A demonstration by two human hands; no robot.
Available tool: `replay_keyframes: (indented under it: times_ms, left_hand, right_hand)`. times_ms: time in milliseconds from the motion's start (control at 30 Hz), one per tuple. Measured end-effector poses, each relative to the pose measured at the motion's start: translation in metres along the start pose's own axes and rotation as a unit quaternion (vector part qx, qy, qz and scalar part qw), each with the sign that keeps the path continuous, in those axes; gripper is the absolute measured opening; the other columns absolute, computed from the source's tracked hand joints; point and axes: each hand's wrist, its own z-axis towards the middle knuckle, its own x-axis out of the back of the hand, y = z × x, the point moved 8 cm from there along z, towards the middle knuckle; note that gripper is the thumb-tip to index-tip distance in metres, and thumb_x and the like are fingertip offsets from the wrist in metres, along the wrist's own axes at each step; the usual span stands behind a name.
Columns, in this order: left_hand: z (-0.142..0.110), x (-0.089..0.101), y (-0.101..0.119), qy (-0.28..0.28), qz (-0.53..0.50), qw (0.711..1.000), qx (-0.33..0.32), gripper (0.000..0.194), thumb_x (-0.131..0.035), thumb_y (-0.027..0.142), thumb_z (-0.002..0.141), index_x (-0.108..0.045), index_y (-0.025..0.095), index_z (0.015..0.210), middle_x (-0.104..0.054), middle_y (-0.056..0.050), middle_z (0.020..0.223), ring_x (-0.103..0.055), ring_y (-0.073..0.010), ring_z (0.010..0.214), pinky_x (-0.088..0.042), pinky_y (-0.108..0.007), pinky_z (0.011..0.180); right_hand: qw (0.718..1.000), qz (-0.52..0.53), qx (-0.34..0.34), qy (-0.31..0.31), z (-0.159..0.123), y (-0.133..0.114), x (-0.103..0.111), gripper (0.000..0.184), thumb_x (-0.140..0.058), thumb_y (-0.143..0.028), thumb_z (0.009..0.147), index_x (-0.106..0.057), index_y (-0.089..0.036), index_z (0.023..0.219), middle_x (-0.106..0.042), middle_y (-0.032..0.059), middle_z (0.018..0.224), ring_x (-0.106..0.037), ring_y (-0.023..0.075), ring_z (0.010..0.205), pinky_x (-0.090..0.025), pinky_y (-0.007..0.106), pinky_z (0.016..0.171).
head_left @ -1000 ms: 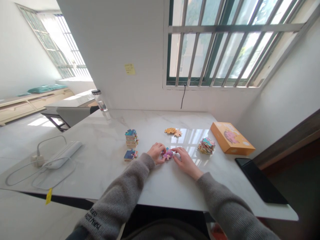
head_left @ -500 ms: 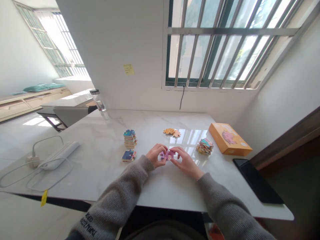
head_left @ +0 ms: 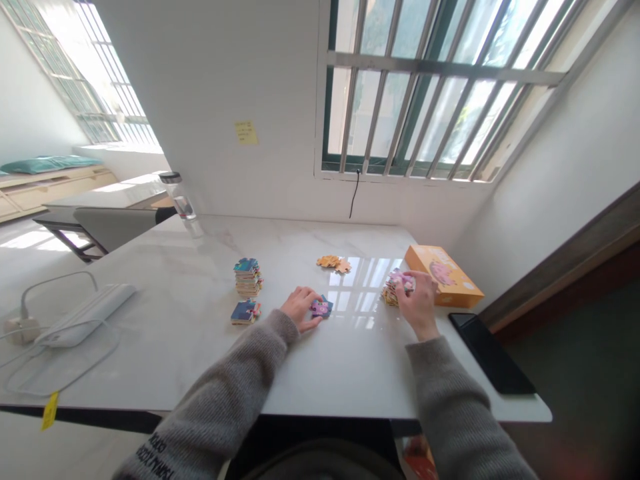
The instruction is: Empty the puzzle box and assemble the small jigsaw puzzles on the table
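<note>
Left hand: the left hand (head_left: 300, 308) is held half open, palm down, on the table (head_left: 345, 380). Nothing is gripped; the joined pieces (head_left: 321, 307) are touched by its fingertips, apparently to keep them steady.

Joined pieces: a small purple-and-pink cluster is laid flat just right of the left hand, and is used here as the landmark.

Right hand: the right hand (head_left: 419, 297) is closed to a pinch, well right of the joined pieces. A pink piece (head_left: 401, 281) appears to be held between thumb and fingers, though it is partly hidden, and it is raised just above the loose pile (head_left: 391, 295).

Left group: a blue puzzle block (head_left: 245, 311) and a tall stack (head_left: 247, 277) are placed left of the joined pieces, seemingly kept apart as separate lots.

Ahead: orange pieces (head_left: 333, 264) are laid flat beyond the joined pieces.

Right side: an orange box (head_left: 443, 275) is set beyond the right hand, and a black tablet (head_left: 487, 353) is laid nearer the table's right edge.

Far left: a power strip (head_left: 83, 315) and a clear bottle (head_left: 181, 213) are placed well left of the joined pieces.
</note>
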Motion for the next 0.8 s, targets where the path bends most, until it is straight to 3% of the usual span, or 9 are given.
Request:
replay_keyframes:
  times_ms: [133,267,333,433,500,567,633,700,800]
  left_hand:
    - [-0.001,-0.009,-0.006,-0.019,0.013,1.000,0.016,0.039,-0.075,0.029,0.069,-0.063,0.021,0.105,-0.061,-0.009,0.103,-0.054,-0.0289,0.099,-0.048,-0.046,0.092]
    - [-0.001,-0.013,-0.010,-0.031,0.023,0.999,0.033,0.036,-0.073,0.027,0.069,-0.064,0.021,0.104,-0.063,-0.008,0.100,-0.055,-0.0288,0.098,-0.047,-0.045,0.090]
    - [0.000,-0.012,-0.011,-0.028,0.022,0.999,0.040,0.034,-0.072,0.026,0.069,-0.064,0.021,0.102,-0.064,-0.008,0.098,-0.056,-0.0285,0.096,-0.048,-0.045,0.088]
    - [0.002,-0.005,-0.007,-0.013,0.016,0.999,0.033,0.033,-0.073,0.025,0.069,-0.062,0.020,0.100,-0.065,-0.008,0.096,-0.056,-0.0279,0.093,-0.049,-0.044,0.087]
    - [0.004,0.005,0.002,0.015,0.006,1.000,0.011,0.032,-0.072,0.024,0.069,-0.061,0.020,0.098,-0.065,-0.008,0.097,-0.056,-0.0272,0.094,-0.049,-0.044,0.088]
    - [0.005,0.017,0.013,0.055,-0.005,0.998,-0.011,0.031,-0.072,0.024,0.069,-0.059,0.021,0.097,-0.064,-0.007,0.099,-0.056,-0.0263,0.095,-0.049,-0.043,0.090]
    - [0.004,0.026,0.023,0.082,-0.017,0.996,-0.025,0.030,-0.072,0.024,0.070,-0.058,0.022,0.096,-0.063,-0.007,0.101,-0.055,-0.0256,0.097,-0.048,-0.042,0.091]
    - [0.004,0.029,0.031,0.085,-0.029,0.995,-0.033,0.029,-0.071,0.023,0.071,-0.058,0.022,0.096,-0.063,-0.007,0.102,-0.056,-0.0252,0.098,-0.048,-0.041,0.091]
    - [0.004,0.031,0.038,0.080,-0.048,0.995,-0.047,0.027,-0.070,0.022,0.071,-0.057,0.023,0.095,-0.063,-0.006,0.101,-0.056,-0.0244,0.098,-0.049,-0.041,0.091]
  right_hand:
    - [0.997,-0.071,-0.040,-0.016,0.002,0.031,-0.003,0.022,-0.053,-0.032,0.085,-0.061,-0.017,0.098,-0.060,0.0131,0.101,-0.048,0.0311,0.101,-0.036,0.046,0.089]
    - [0.989,-0.109,-0.065,-0.073,-0.001,0.036,-0.013,0.020,-0.052,-0.032,0.084,-0.062,-0.018,0.094,-0.058,0.0122,0.100,-0.047,0.0310,0.097,-0.036,0.046,0.085]
    - [0.991,-0.102,-0.059,-0.066,0.000,0.031,-0.011,0.020,-0.052,-0.032,0.085,-0.063,-0.018,0.094,-0.057,0.0127,0.104,-0.047,0.0318,0.100,-0.036,0.047,0.086]
    - [0.998,-0.062,-0.021,-0.008,-0.003,0.007,-0.003,0.020,-0.052,-0.031,0.088,-0.064,-0.018,0.096,-0.055,0.0141,0.113,-0.046,0.0333,0.109,-0.034,0.050,0.093]
    - [1.000,0.000,0.025,-0.015,-0.014,-0.021,-0.010,0.017,-0.050,-0.026,0.090,-0.063,-0.019,0.099,-0.058,0.0124,0.110,-0.049,0.0314,0.109,-0.035,0.050,0.098]
    - [0.982,0.100,0.106,-0.122,-0.033,-0.060,-0.033,0.020,-0.048,-0.021,0.092,-0.060,-0.021,0.107,-0.061,0.0096,0.101,-0.055,0.0278,0.103,-0.040,0.047,0.096]
    - [0.947,0.174,0.155,-0.219,-0.055,-0.094,-0.053,0.031,-0.052,-0.021,0.092,-0.055,-0.023,0.123,-0.060,0.0112,0.116,-0.054,0.0278,0.113,-0.043,0.046,0.098]
    - [0.917,0.229,0.188,-0.269,-0.070,-0.118,-0.062,0.037,-0.057,-0.022,0.091,-0.053,-0.025,0.128,-0.056,0.0117,0.128,-0.051,0.0276,0.121,-0.044,0.046,0.103]
    - [0.892,0.271,0.207,-0.297,-0.076,-0.129,-0.064,0.026,-0.057,-0.024,0.094,-0.057,-0.027,0.120,-0.060,0.0095,0.125,-0.053,0.0258,0.120,-0.046,0.045,0.102]
